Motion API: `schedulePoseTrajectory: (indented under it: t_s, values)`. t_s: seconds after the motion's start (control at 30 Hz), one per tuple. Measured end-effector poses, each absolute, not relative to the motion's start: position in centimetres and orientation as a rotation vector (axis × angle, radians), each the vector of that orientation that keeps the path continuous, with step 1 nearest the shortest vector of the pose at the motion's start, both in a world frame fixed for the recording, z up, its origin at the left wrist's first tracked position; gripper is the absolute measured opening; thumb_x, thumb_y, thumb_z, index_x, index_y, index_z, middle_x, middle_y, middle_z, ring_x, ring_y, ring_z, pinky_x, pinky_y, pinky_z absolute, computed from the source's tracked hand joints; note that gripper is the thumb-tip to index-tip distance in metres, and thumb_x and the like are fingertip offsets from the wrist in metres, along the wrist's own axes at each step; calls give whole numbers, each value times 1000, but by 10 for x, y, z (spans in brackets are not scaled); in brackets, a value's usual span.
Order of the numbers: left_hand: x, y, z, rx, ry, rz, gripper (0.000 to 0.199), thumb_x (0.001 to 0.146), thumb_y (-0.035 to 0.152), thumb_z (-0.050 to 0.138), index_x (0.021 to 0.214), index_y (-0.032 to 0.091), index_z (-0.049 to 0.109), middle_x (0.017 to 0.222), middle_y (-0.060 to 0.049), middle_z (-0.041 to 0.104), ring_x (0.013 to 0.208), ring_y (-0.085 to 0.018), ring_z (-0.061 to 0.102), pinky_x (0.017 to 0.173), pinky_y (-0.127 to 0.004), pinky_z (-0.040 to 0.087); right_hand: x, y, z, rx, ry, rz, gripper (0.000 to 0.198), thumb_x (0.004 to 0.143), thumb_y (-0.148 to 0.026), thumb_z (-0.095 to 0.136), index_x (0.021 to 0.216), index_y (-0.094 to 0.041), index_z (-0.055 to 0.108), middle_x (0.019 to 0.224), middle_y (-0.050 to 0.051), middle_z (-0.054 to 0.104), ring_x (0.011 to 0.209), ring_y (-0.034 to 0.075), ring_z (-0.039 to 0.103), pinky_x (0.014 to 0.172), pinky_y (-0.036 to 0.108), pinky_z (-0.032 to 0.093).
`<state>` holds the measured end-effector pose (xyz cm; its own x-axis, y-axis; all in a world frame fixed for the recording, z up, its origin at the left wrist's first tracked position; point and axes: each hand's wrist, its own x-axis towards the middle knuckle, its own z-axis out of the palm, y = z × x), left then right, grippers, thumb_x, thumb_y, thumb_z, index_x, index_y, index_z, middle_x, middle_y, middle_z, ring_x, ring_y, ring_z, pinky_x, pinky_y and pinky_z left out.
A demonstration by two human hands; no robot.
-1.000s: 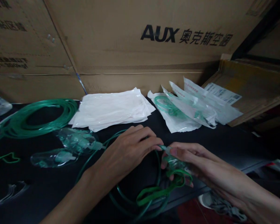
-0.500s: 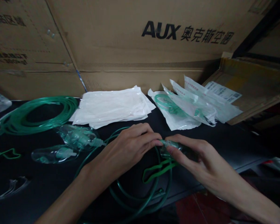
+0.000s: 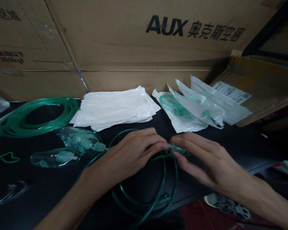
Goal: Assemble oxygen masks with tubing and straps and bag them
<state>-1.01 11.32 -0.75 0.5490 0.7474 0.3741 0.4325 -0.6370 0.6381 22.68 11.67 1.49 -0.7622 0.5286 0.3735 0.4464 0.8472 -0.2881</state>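
Observation:
My left hand (image 3: 141, 147) is closed, its thumb and fingertips pinched on the end of a green oxygen tube (image 3: 163, 179), though the fingers cover most of the grip. Right against those fingertips, my right hand (image 3: 203, 156) grips the clear green connector of an oxygen mask (image 3: 176, 149); its fingers hide the rest of the mask. A green elastic strap (image 3: 160, 157) shows between the hands. Below them the tube hangs in loops, with a loose end fitting (image 3: 165, 198) near the table's front edge.
Two clear masks (image 3: 86, 142) and a green tubing coil (image 3: 69, 110) lie at left, near another strap (image 3: 4, 157) and thin clear strips (image 3: 12, 193). White pouches (image 3: 115, 107) are stacked behind; filled pouches (image 3: 187, 110) lean by a carton (image 3: 266, 86). A shoe (image 3: 227, 204) shows below.
My right hand has turned and closed further over the mask, covering more of it. The strap below has mostly gone from sight. A shoe now shows at the lower right.

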Motion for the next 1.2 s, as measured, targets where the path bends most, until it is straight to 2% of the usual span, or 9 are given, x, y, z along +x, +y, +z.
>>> schedulePoseTrajectory:
  t_s: [0.17, 0.3, 0.47, 0.57, 0.7, 0.83, 1.0, 1.07, 1.2]
  values:
    - [-10, 112, -8, 2430, 979, 1082, 16, 101, 21, 64, 116, 17, 66, 108, 0, 72, 98, -12, 67, 89, -21, 50, 226, 114, 23, -1114, -2390, 635, 16, 102, -32, 57, 103, -22, 71, 89, 3, 75, 81, 21, 72, 70, 29, 54]
    - [-12, 111, -10, 2618, 953, 1132, 12, 104, 19, 57, 111, 15, 65, 103, -3, 73, 92, -15, 67, 84, -27, 53, 223, 112, 29, -1205, -2345, 768, 28, 102, -42, 56, 86, -25, 71, 80, 2, 74, 82, 24, 72, 67, 30, 53]
    - [-15, 110, -10, 2687, 907, 1051, 12, 105, 20, 54, 110, 14, 64, 97, -5, 69, 84, -16, 64, 75, -28, 53, 221, 110, 29, -1178, -2357, 742, 22, 102, -37, 56, 95, -24, 72, 86, 2, 76, 79, 22, 72, 67, 29, 52]
    - [-14, 108, -9, 2657, 917, 1003, 11, 105, 14, 54, 109, 15, 64, 95, -4, 67, 83, -16, 63, 73, -28, 51, 223, 107, 26, -1047, -2431, 642, 14, 102, -29, 57, 104, -22, 69, 92, 4, 74, 77, 20, 70, 69, 29, 53]
    - [-9, 105, -6, 2593, 1001, 1011, 21, 100, 1, 50, 105, 14, 66, 87, -2, 62, 77, -15, 59, 66, -26, 46, 224, 104, 21, -853, -2522, 392, 11, 103, -19, 55, 107, -17, 66, 93, 8, 71, 79, 20, 67, 70, 30, 53]
    - [-5, 103, -5, 2586, 1082, 945, 25, 96, 0, 46, 96, 13, 67, 83, -2, 60, 72, -16, 57, 63, -28, 43, 219, 103, 16, -743, -2583, 21, 13, 102, -13, 52, 104, -11, 65, 90, 12, 73, 76, 23, 67, 66, 35, 53]
    - [-8, 103, -7, 2523, 1152, 743, 24, 96, 4, 48, 91, 17, 67, 84, -1, 67, 76, -18, 62, 71, -31, 46, 214, 103, 8, -679, -2658, -391, 17, 101, -11, 54, 110, -5, 66, 96, 17, 77, 78, 31, 69, 65, 44, 54]
    - [-11, 104, -3, 2499, 1134, 750, 22, 101, 9, 51, 94, 19, 70, 88, 0, 71, 81, -18, 66, 76, -31, 48, 215, 102, 9, -708, -2632, -340, 18, 100, -11, 54, 112, -7, 66, 98, 17, 77, 81, 31, 70, 67, 44, 55]
    - [-26, 108, 21, 2441, 1167, 1005, 16, 102, 26, 62, 115, 23, 72, 112, -2, 77, 105, -20, 70, 94, -36, 51, 225, 99, 21, -993, -2430, 179, 17, 102, -20, 55, 112, -18, 67, 101, 11, 76, 88, 27, 73, 77, 39, 59]
